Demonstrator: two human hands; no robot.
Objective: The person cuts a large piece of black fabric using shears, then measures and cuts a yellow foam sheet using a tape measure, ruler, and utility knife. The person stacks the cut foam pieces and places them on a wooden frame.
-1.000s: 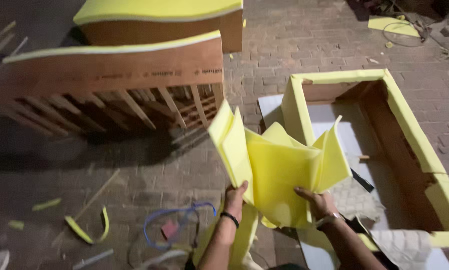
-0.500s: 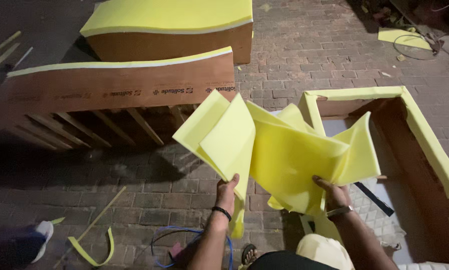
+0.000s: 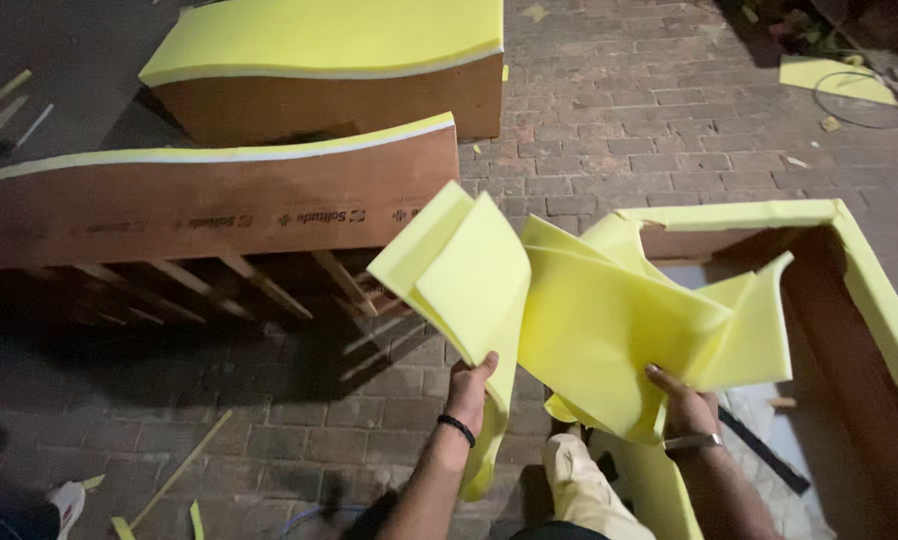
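A: Holding is confirmed: the left hand point(image 3: 466, 392) is closed on a folded yellow foam sheet point(image 3: 469, 275), the right hand point(image 3: 681, 405) on a second crumpled foam sheet point(image 3: 609, 330). Fingers of both are clamped on the lower edges.

B: Position of the sheets?

A: Raised above the brick floor point(image 3: 609, 120), beside the foam-edged wooden frame point(image 3: 869, 290).

B: Progress?

A: The frame rim is already padded; the two loose sheets are judged not yet placed. A padded panel point(image 3: 219, 195) is noted behind, lying on its side.
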